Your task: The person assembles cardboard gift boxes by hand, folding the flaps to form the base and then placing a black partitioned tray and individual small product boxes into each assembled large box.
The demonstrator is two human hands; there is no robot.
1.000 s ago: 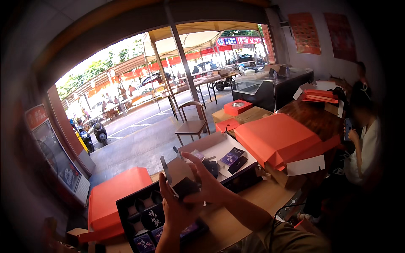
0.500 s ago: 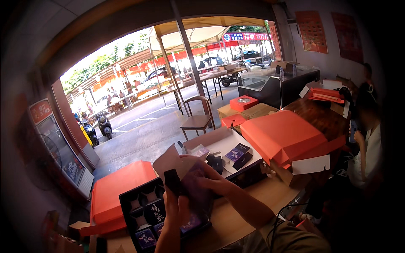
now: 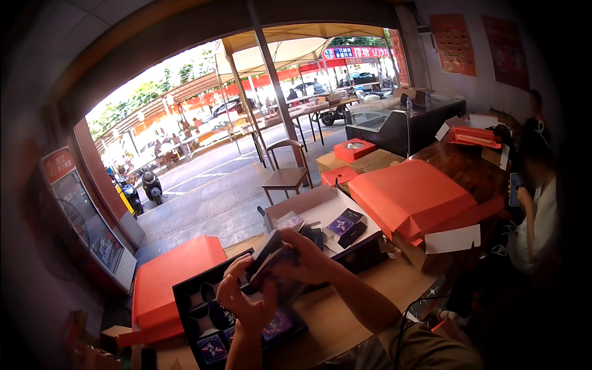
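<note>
A small dark purple carton (image 3: pixel 265 254) is held up between my two hands, partly blurred. My right hand (image 3: pixel 306 258) grips its right side and upper edge. The fingers of my left hand (image 3: pixel 245 302) curve around its lower left side, thumb apart from the fingers. Beneath lies a black compartment box (image 3: pixel 179 302) with star-shaped openings in its cells; purple square cartons (image 3: pixel 213 349) sit in its near cells. Just beyond my right hand, a larger white-lined box (image 3: pixel 327 211) holds another purple carton (image 3: pixel 345 223) and several black pieces.
An orange box lid (image 3: pixel 179 277) stands at the left, and a bigger orange lid (image 3: pixel 410 194) at the right. A wooden chair (image 3: pixel 287 172) is beyond the table. At the far right sits a person (image 3: pixel 533 228) with a phone. A display fridge (image 3: pixel 92 216) stands left.
The carton's pale raised flap has come down, and the carton has turned toward edge-on. My left fingers have opened wider and shifted along its side. My right hand has moved slightly.
</note>
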